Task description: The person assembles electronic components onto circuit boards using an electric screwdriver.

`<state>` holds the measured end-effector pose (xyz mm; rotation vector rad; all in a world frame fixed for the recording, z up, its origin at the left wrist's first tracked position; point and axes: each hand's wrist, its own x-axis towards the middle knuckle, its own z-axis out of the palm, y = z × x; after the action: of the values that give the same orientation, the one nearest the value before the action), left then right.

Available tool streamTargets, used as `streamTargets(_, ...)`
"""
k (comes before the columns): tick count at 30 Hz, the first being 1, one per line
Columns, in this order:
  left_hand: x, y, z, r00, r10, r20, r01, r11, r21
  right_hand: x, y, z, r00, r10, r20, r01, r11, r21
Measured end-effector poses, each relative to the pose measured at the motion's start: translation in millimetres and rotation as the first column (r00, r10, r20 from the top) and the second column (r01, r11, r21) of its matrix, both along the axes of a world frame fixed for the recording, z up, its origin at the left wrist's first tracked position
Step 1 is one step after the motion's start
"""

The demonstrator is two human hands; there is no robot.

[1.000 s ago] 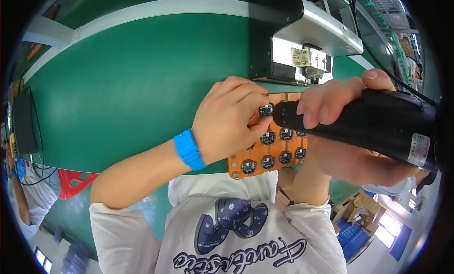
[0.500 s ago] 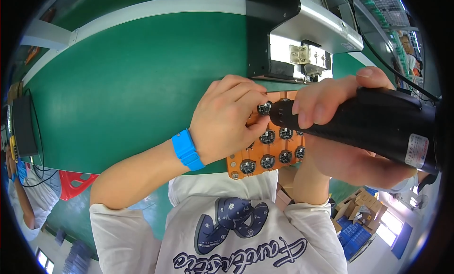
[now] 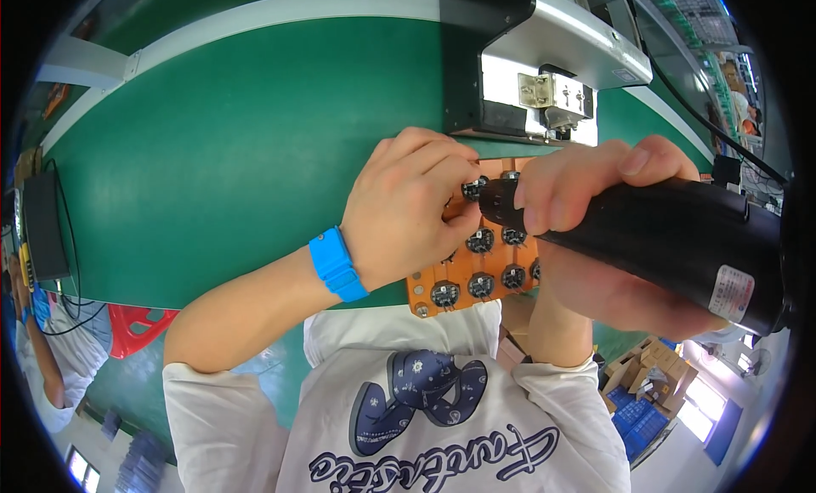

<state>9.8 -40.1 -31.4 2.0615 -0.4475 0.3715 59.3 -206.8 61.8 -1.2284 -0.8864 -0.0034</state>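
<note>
My right hand (image 3: 586,195) is wrapped round a black electric screwdriver (image 3: 671,246) with a pale label near its rear end. Its narrow front end slants down over an orange fixture board (image 3: 463,302), and the tip itself is hidden from view. The board carries rows of small round black circuit parts, such as a round part (image 3: 480,285) near its front edge. My left hand (image 3: 408,204), with a blue wrist strap (image 3: 337,265), rests on the board's left side. Its thumb and fingers close about a round circuit part (image 3: 473,189) beside the screwdriver's front end.
Behind the board stands a black and silver machine (image 3: 544,93) with a metal block on it. The green table (image 3: 212,170) stretches away to the left. A red stool (image 3: 140,330) is below at left. Cardboard boxes (image 3: 654,370) and blue crates (image 3: 642,421) lie at lower right.
The screwdriver's rear end has swung slightly down and toward me, and my right hand has shifted a little with it. My left hand keeps its place on the board.
</note>
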Motion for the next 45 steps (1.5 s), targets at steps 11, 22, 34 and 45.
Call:
streamTargets(11,-0.3,0.9,4.0,1.000,0.000,-0.020,0.000,1.000,0.031,16.5,-33.9,39.8,0.997,0.072,0.026,-0.070,0.996,-0.059)
streamTargets(22,-2.6,4.9,13.1,0.996,-0.016,-0.085,0.015,1.000,-0.018,62.5,-41.0,61.2,0.989,0.054,0.138,-0.030,0.986,-0.166)
streamTargets(34,-34.6,5.5,28.6,0.998,-0.066,0.011,0.063,0.981,0.181,-34.7,-46.5,36.0,0.999,0.005,-0.032,-0.007,0.996,-0.087)
streamTargets(45,-33.7,-0.3,21.8,0.997,-0.063,0.038,0.054,0.977,0.208,-42.3,-47.9,18.6,0.991,-0.032,-0.129,0.012,0.989,-0.151)
